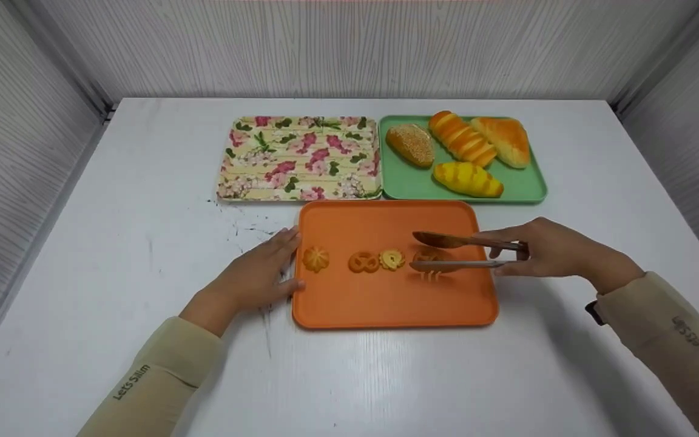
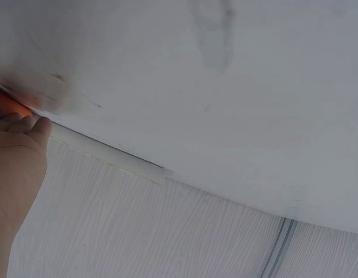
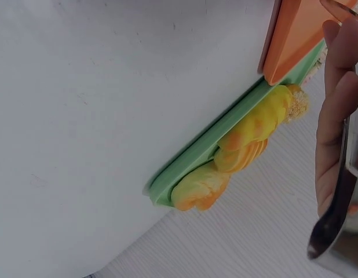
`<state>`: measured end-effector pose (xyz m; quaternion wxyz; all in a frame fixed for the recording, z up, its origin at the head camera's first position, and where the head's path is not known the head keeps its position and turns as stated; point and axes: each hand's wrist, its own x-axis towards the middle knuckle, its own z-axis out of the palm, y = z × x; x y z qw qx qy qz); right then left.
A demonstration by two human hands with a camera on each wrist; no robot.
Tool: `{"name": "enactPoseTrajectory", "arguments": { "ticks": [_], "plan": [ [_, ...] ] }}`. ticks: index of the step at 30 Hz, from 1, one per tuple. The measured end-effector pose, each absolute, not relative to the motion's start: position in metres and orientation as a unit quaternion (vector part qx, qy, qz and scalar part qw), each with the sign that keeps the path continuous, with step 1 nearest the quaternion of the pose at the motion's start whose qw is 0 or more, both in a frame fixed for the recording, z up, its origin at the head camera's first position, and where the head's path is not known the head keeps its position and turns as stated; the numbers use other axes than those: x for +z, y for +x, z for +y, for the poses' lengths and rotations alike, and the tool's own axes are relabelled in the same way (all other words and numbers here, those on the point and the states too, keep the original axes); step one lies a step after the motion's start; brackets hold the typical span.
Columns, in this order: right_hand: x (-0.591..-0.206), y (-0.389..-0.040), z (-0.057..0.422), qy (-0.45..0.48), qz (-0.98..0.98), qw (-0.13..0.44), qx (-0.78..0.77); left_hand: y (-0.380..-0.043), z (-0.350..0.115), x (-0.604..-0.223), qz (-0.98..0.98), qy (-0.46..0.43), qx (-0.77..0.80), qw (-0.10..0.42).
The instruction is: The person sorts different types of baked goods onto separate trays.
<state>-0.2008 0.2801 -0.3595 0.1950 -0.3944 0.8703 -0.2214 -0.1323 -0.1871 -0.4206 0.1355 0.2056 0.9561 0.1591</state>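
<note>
My right hand (image 1: 548,249) grips metal tongs (image 1: 459,264) over the right side of an orange tray (image 1: 386,306). The tong tips stand apart, one on either side of a brown cookie (image 1: 427,254) that they partly cover. To its left, a pale ring-like cookie (image 1: 392,259) lies close beside a pretzel-shaped cookie (image 1: 364,262). Near the tray's left rim is a flower-shaped cookie (image 1: 316,259). With fingers extended, my left hand (image 1: 258,273) rests at that left rim, thumb and fingertips touching it. The right wrist view has the tongs' handle end against my fingers.
Behind the orange tray stands a green tray (image 1: 407,185) with several breads, among them a yellow roll (image 1: 468,179) and a seeded bun (image 1: 411,145). A floral tray (image 1: 301,159) adjoins it on the left. Wood-grain panels (image 1: 349,54) enclose the white table (image 1: 143,243).
</note>
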Motion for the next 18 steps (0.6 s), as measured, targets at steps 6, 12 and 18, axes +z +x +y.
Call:
{"name": "enactPoseTrajectory", "arguments": {
  "ticks": [6,12,18],
  "plan": [
    [-0.3592,-0.2007,0.2788,-0.390,0.873,0.200,-0.212,-0.1327,-0.1867,-0.4199,0.956,0.204,0.158,0.136],
    [-0.3602,-0.1995,0.2791,-0.388,0.873,0.198,-0.218,-0.1325,-0.1872,-0.4196,0.955,0.209,0.161,0.135],
    [-0.3607,-0.1982,0.2793,-0.383,0.875,0.197,-0.222,-0.1320,-0.1866,-0.4194,0.955,0.206,0.160,0.139]
  ]
}}
